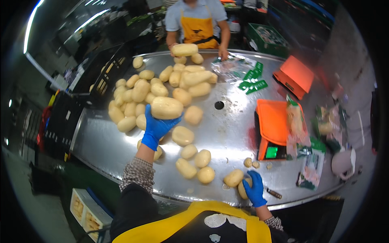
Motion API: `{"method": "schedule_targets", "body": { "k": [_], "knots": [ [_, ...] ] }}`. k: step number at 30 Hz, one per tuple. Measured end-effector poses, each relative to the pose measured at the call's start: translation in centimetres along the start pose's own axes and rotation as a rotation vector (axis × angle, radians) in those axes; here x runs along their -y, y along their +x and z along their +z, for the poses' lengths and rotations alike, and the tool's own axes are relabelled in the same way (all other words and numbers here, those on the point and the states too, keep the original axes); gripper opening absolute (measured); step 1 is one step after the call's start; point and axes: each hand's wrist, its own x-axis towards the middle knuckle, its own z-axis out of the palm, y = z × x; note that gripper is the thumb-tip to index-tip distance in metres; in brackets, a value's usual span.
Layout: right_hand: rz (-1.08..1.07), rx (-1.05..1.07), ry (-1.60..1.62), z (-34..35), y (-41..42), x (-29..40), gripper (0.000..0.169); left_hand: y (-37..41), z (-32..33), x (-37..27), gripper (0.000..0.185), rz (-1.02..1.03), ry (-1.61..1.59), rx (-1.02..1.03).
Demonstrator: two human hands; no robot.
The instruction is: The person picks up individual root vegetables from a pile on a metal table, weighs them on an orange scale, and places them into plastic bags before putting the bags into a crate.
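My left hand [159, 127], in a blue glove, grips a large peeled root segment [166, 107], which looks like lotus root. Its fingers wrap the left end and underside, over the edge of a heap of similar pale roots [140, 90]. Near the front edge of the table, my blue-gloved right hand [255, 189] is closed around a smaller root [244, 188], partly hidden by the fingers. Touching that one on the left is another short root [233, 178]. A small hand tool [274, 193] with a dark handle lies just right of this hand.
The steel table [225, 136] has a drain hole [219, 105]. Orange scales [272, 121] hold a filled bag [294, 117]; second scales [294, 76] stand behind. Opposite, a co-worker [197, 24] holds a root [184, 49] beside plastic bags [237, 65]. A mug [343, 164] stands right.
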Motion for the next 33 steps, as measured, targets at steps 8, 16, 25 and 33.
{"method": "schedule_targets", "body": {
  "k": [8, 16, 25, 33],
  "knots": [
    [0.284, 0.137, 1.37, -4.8, 3.9, 7.9, 0.059, -3.7, 9.3, 19.2, 0.099, 0.111, 1.233, 0.514],
    [0.56, -0.428, 1.681, -11.8, -3.2, 0.6, 0.058, -6.3, 14.3, 33.3, 0.078, 0.117, 1.501, 0.722],
    [0.509, -0.468, 1.716, -14.8, -2.5, -7.8, 0.056, 1.5, 17.9, 39.9, 0.037, -0.265, 1.51, 0.204],
    [0.32, -0.259, 1.979, -15.5, 7.0, -8.5, 0.053, 3.3, 19.2, 39.3, 0.039, -0.134, 1.379, 0.147]
  ]
}}
